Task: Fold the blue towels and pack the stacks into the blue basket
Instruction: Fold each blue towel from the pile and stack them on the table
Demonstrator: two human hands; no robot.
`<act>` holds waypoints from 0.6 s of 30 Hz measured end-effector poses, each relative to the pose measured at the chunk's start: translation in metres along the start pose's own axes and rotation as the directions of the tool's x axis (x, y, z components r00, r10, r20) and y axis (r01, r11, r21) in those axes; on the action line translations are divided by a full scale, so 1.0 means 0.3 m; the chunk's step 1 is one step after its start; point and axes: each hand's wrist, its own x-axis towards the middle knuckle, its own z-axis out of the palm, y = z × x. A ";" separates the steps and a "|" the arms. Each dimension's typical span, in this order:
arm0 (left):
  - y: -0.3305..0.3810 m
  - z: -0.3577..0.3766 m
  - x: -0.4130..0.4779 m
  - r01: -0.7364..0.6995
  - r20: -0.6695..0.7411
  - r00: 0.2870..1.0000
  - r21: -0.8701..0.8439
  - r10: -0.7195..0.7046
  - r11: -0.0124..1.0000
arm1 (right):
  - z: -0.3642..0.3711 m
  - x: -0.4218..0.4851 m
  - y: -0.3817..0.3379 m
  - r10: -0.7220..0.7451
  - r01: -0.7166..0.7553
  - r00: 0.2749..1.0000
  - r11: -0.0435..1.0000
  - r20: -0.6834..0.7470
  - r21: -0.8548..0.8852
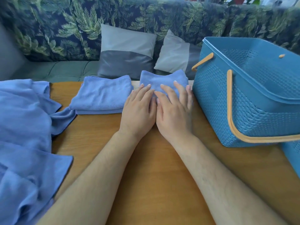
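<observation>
Pressing flat on a folded towel [162,78] with left grip [138,109] and right grip [174,109], side by side and touching. Both wide open, fingers straight and a bit spread, holding nothing, just palms down on the cloth. Sitting at the far edge of the worktop [151,168], that towel, just beside the basket [243,108], with the right grip's outer edge nearly at the basket wall. Another folded stack [103,95] just left of the left grip. Loose pile [24,127] of unfolded towels heaped further left, one corner touching the stack. Orange handle [229,103] draped down the basket's near wall. Leafy sofa [48,30] and grey cushions [126,51] behind
</observation>
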 end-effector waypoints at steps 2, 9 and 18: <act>0.008 -0.063 -0.054 0.034 -0.009 0.999 0.008 -0.034 0.999 | -0.034 -0.022 -0.046 -0.032 0.030 0.999 0.997 0.024 0.074; -0.024 -0.417 -0.248 0.105 -0.092 0.992 0.238 -0.085 0.965 | -0.167 -0.133 -0.344 -0.138 0.094 0.978 0.961 0.155 0.258; -0.159 -0.880 -0.500 0.379 -0.245 0.923 0.431 -0.298 0.819 | -0.238 -0.133 -0.870 -0.361 0.266 0.873 0.916 0.327 0.301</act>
